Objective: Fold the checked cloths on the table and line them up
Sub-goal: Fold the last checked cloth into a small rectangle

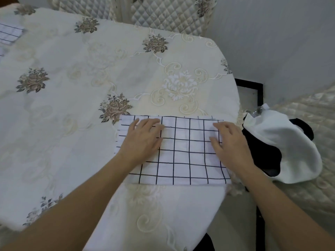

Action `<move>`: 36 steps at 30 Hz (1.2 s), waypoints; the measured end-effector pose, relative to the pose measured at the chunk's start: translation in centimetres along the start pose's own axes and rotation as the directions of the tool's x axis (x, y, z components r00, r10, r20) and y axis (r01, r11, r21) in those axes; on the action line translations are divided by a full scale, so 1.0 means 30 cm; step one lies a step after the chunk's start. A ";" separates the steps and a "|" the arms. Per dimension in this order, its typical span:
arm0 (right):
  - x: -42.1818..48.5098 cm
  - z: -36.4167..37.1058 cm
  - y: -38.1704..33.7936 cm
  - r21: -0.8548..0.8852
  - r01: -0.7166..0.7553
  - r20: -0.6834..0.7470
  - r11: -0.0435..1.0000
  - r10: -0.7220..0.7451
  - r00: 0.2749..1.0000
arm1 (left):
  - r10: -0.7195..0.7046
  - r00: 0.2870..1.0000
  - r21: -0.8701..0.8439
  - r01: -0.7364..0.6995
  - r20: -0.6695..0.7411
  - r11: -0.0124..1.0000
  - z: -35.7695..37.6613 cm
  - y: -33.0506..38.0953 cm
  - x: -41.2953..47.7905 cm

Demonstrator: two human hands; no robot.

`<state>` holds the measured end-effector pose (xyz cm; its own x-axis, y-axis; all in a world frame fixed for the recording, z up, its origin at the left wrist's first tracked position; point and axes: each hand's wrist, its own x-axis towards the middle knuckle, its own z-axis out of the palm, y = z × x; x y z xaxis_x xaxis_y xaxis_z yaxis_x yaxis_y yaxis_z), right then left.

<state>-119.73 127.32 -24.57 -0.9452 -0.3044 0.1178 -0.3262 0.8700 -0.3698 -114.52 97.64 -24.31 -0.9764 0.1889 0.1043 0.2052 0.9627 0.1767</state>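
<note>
Checked cloth (183, 151): we see it folded flat near the surface's (72, 105) right edge.
Left hand (145, 138): fingers straight, pressing the cloth.
Right hand (229, 142): fingers spread flat on it.
Second checked cloth (9, 34): far left edge.
Black-and-white fabric (282, 147): on a chair just right.
</note>
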 end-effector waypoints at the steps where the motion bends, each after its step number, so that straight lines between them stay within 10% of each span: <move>1: 0.043 -0.011 0.015 -0.023 0.002 0.023 1.000 -0.002 1.000 | 0.029 0.999 -0.005 -0.029 0.019 1.000 -0.004 -0.028 0.036; 24: 0.285 -0.053 0.085 0.126 -0.059 0.290 0.990 0.020 0.957 | 0.024 0.998 0.030 -0.026 0.065 0.999 -0.030 -0.191 0.169; 36: 0.245 -0.049 0.083 0.189 -0.082 0.167 0.978 0.051 0.985 | -0.028 0.997 -0.002 0.028 0.070 1.000 -0.061 -0.223 0.143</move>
<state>-127.52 127.83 -23.27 -0.9456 -0.3204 -0.0565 -0.2395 0.8029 -0.5458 -119.96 91.67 -23.25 -0.9841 0.1748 0.0303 0.1774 0.9672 0.1815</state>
